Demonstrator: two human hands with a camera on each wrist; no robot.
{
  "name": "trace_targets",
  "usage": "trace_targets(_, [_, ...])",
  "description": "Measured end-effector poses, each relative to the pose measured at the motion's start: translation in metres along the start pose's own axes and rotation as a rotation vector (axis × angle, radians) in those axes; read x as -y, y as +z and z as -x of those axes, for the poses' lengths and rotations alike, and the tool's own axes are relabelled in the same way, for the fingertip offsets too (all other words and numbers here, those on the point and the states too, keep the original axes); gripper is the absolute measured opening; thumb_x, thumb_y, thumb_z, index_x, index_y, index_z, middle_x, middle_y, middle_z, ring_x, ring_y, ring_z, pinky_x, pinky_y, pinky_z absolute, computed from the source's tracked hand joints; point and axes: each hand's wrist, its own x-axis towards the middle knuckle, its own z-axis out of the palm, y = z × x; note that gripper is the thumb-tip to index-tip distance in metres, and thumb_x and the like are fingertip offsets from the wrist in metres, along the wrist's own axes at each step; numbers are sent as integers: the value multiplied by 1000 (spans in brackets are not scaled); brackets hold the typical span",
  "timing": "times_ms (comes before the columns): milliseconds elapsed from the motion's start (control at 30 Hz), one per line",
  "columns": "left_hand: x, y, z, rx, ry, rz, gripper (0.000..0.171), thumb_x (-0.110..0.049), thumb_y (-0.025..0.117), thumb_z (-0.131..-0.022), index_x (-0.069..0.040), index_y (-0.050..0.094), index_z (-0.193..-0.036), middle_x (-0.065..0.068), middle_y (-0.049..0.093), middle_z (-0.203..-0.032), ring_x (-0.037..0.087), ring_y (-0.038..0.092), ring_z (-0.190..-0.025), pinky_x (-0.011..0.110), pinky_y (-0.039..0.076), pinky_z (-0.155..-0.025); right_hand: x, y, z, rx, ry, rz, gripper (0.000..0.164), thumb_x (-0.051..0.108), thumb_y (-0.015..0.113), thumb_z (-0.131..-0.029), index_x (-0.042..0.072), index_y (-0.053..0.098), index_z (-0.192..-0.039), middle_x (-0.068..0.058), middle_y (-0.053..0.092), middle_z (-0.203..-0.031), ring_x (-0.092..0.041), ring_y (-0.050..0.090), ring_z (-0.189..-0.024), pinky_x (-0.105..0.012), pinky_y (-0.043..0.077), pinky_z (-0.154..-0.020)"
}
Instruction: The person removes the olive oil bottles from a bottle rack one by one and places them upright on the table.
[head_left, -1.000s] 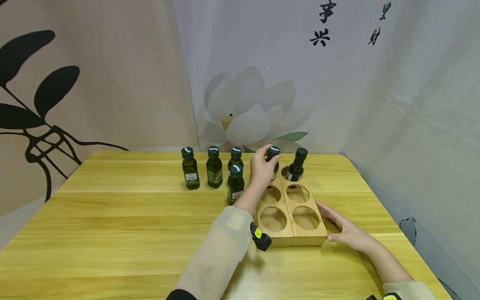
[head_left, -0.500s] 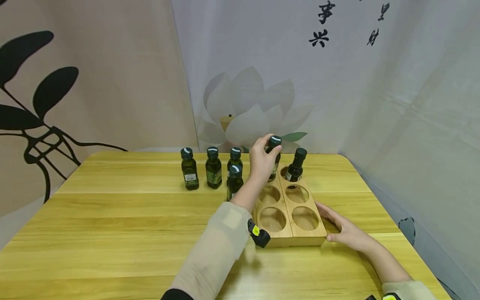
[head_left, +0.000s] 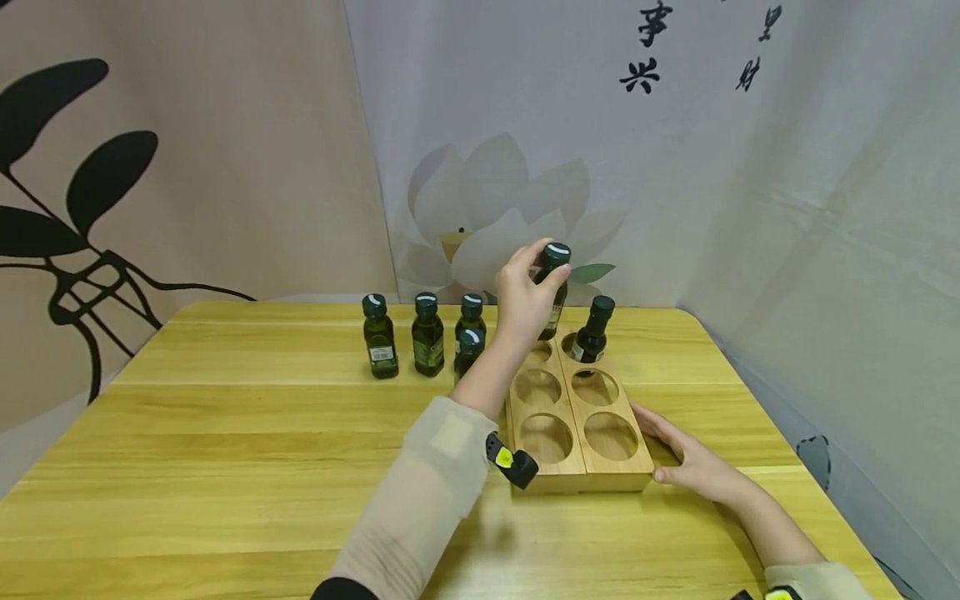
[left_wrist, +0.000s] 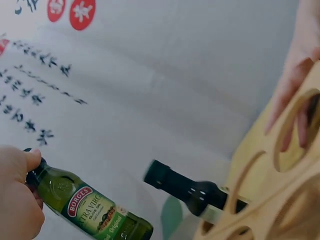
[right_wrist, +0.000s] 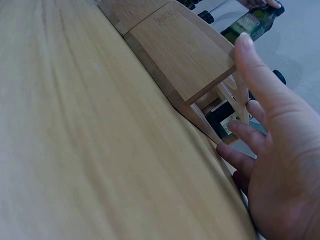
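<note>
My left hand point(head_left: 522, 302) pinches a small green olive oil bottle point(head_left: 557, 315) near its dark cap, holding it just above the far left hole of a wooden rack point(head_left: 583, 482). Its Borges label faces the left wrist camera, where the bottle point(left_wrist: 95, 207) leans. Another dark bottle point(head_left: 592, 333) stands tilted in the rack's far right hole. At the rack's right side rests my right hand point(head_left: 696, 468), fingers extended along it. In the right wrist view that hand point(right_wrist: 282, 135) has its thumb and fingertips at the rack's edge, holding nothing.
Several more olive oil bottles point(head_left: 428, 337) stand on the wooden table point(head_left: 225, 467) left of the rack; my left forearm partly hides the nearest one point(head_left: 468, 348). A printed curtain point(head_left: 300, 150) hangs behind the table's back edge.
My left hand has risen with the olive oil bottle, lifting it up from the rack's far left hole and slightly to the right. The right hand has stayed in place.
</note>
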Motion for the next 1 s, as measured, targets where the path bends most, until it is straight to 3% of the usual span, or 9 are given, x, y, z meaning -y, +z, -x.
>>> trace_targets(200, [-19, -12, -6, 6, 73, 16, 37, -8, 73, -85, -1, 64, -121, 11, 63, -102, 19, 58, -93, 28, 47, -76, 0, -1, 0, -2, -4, 2, 84, 42, 64, -91, 12, 18, -154, -20, 25, -152, -7, 35, -132, -14, 21, -104])
trace_targets(367, [-32, -25, -7, 18, 90, 48, 35, -9, 72, -86, 0, 64, -119, 10, 62, -100, 18, 56, -92, 30, 47, -76, 0, -1, -1, 2, -7, -4, 84, 42, 65, -91, 13, 18, -154, -20, 26, -152, -6, 34, -132, -14, 21, -104])
trace_targets(633, [-49, -50, -6, 19, 133, 24, 35, -10, 73, -86, 0, 65, -119, 10, 63, -100, 18, 56, -90, 33, 44, -81, 0, 0, -1, 1, -7, 2, 84, 39, 67, -90, 13, 18, -154, -19, 26, -152, -6, 35, -132, -15, 22, -104])
trace_targets(1000, [-59, -85, -1, -12, 168, 22, 33, -8, 73, -86, 0, 67, -116, 10, 65, -96, 16, 55, -88, 34, 43, -80, 2, 0, -1, 2, -1, -7, 84, 37, 67, -90, 12, 18, -154, -21, 25, -152, -7, 35, -132, -15, 22, -104])
